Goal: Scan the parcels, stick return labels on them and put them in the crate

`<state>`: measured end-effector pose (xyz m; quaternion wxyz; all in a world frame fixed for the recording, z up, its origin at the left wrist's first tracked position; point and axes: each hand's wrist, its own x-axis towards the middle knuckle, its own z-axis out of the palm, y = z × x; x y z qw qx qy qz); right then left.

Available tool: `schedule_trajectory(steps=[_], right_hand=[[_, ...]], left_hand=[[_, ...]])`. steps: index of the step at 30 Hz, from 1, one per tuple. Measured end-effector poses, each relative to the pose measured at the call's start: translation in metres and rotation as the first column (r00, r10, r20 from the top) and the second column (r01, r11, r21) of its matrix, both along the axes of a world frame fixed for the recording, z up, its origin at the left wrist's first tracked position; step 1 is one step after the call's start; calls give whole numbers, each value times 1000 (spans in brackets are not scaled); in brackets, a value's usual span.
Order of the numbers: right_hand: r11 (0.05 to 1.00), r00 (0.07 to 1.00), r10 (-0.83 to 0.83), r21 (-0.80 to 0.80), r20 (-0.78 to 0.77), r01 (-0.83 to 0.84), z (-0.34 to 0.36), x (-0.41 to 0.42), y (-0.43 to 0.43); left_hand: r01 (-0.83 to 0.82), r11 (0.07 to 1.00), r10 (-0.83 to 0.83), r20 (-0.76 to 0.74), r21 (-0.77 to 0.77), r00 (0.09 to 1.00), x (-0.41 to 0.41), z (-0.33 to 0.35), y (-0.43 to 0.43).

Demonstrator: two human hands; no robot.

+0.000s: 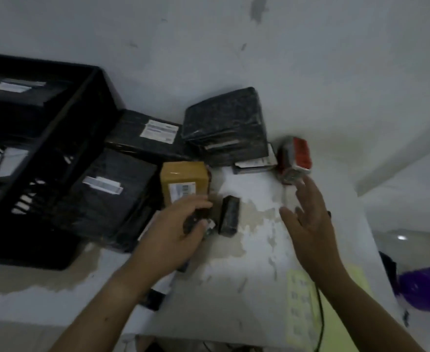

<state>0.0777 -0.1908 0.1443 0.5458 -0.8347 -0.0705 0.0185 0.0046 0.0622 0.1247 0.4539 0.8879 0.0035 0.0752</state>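
The small dark parcel [193, 222] is sitting in the person's left hand [175, 232], near the middle of the white table [246, 262]. The fingers are curling over its top and gripping it. A white patch is showing at its right end, but blur is hiding what is printed there.

Just past it at 12 o'clock, a brown parcel [183, 182] is standing with its barcode label facing the camera. A black oblong parcel [229, 215] is lying just beside the held one at 3 o'clock, with its long axis running from 12 to 6.

The right hand [310, 224] is hovering over the table with its fingers spread and straight, holding nothing. A red-and-grey device [295, 158], likely the scanner, is lying at about 11 o'clock from it, just beyond the fingertips. This hand is much the nearer of the two, so the reach looks like its job.

A yellow-green label sheet [302, 306] is lying under the right forearm at 6 o'clock. The black crate [54, 125] is standing well apart at 9 o'clock, on the left hand's side, with parcels already showing inside it.
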Motion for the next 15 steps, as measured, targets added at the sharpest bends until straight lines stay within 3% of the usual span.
schedule_trajectory(steps=[4,9,15], right_hand=[[1000,988,-6,0,-157,6,-38,-18,-70],[994,939,84,-31,-333,-101,-76,-20,-112],[980,928,-130,-188,-350,67,-120,23,-125]], left_hand=[[40,998,-47,-197,-40,979,-7,-57,-80],[21,1000,-24,-326,-13,945,-10,-100,-122],[-81,975,166,-439,205,883,39,-126,-123]])
